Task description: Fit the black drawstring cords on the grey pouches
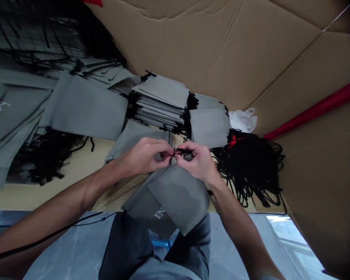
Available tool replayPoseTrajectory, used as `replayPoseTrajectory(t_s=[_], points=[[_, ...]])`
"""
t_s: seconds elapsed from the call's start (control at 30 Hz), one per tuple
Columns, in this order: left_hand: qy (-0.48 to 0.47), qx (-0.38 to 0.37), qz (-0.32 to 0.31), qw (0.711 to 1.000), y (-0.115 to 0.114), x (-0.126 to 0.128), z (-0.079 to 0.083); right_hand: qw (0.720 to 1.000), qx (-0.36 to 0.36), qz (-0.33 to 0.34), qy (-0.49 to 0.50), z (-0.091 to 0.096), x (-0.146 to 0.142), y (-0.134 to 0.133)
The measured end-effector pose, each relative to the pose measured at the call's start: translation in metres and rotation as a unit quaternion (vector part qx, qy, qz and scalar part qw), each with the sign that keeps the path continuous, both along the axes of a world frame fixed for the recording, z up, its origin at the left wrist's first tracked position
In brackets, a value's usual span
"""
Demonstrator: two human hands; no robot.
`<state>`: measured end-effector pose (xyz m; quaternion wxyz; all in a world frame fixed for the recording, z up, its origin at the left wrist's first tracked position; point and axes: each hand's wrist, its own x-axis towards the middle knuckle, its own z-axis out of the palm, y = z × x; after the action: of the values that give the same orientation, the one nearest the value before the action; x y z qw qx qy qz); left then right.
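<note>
My left hand (151, 154) and my right hand (196, 160) meet over the table's front part, fingertips pinched on a black cord (183, 151). The cord is at the top corner of a grey fabric pouch (182, 194), which hangs below my hands over the table edge. Under it lies another grey piece with white lettering (160, 212), partly covered. A ring shows on my left hand. The exact shape of the cord between the fingertips is too small to make out.
Stacks of grey pouches (160, 111) with black cord ends stand behind my hands; more piles (84, 103) lie left. A heap of black cords (251, 167) is at the right, near a white plastic bag (243, 120). Cardboard walls (221, 46) enclose the table's back and right.
</note>
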<state>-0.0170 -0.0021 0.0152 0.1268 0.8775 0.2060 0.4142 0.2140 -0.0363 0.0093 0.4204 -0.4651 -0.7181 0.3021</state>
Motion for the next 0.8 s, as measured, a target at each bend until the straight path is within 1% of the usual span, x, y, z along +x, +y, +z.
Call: replayPoseTrajectory(t_s=[0.13, 0.33, 0.47, 0.53, 0.63, 0.77, 0.8], points=[[-0.021, -0.046, -0.001, 0.999, -0.002, 0.0, 0.006, 1.0, 0.01, 0.005, 0.018, 0.004, -0.004, -0.002], [-0.086, -0.158, -0.04, 0.983, -0.005, 0.0, 0.015, 0.991, -0.044, 0.015, 0.125, 0.006, -0.009, 0.001], [-0.135, -0.246, -0.054, 0.958, -0.004, 0.002, 0.012, 0.983, -0.092, 0.029, 0.157, 0.006, -0.008, 0.005], [-0.149, -0.27, -0.052, 0.95, -0.003, 0.003, 0.009, 0.984, -0.082, 0.021, 0.158, 0.006, -0.008, 0.005], [-0.162, -0.265, -0.042, 0.949, 0.0, 0.004, 0.005, 0.988, -0.023, -0.009, 0.152, 0.005, -0.01, 0.003], [-0.133, -0.195, -0.026, 0.971, -0.001, 0.005, 0.005, 0.992, 0.043, -0.031, 0.113, 0.002, -0.011, 0.0], [-0.128, -0.195, -0.021, 0.972, -0.002, 0.006, 0.005, 0.993, 0.061, -0.038, 0.095, 0.002, -0.011, -0.001]])
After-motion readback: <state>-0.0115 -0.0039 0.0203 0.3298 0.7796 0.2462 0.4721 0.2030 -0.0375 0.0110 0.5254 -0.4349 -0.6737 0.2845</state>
